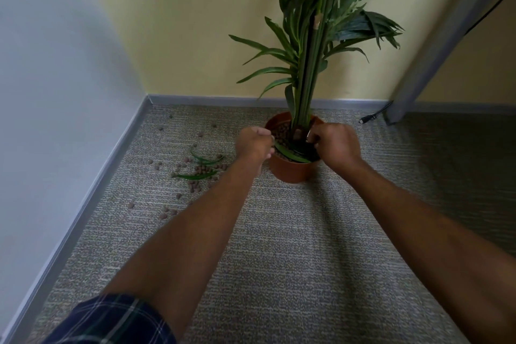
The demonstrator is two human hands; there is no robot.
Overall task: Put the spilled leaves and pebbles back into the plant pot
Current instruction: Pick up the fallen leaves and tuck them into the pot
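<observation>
A terracotta plant pot (290, 172) with a tall green plant (310, 70) stands on the carpet near the back wall. Both my hands are over it. My left hand (254, 144) is at the left rim, fingers closed on the end of a long green leaf (293, 156) that lies across the pebbles inside. My right hand (335, 145) is curled over the right side of the pot; I cannot see whether it holds anything. Two spilled leaves (206, 160) (195, 175) and several brown pebbles (201, 169) lie on the carpet left of the pot.
More pebbles (131, 205) are scattered toward the grey skirting board (92, 193) on the left. A black cable end (368, 119) lies by the back wall, next to a grey post (396, 109). Grey carpet (293, 260) stretches toward me.
</observation>
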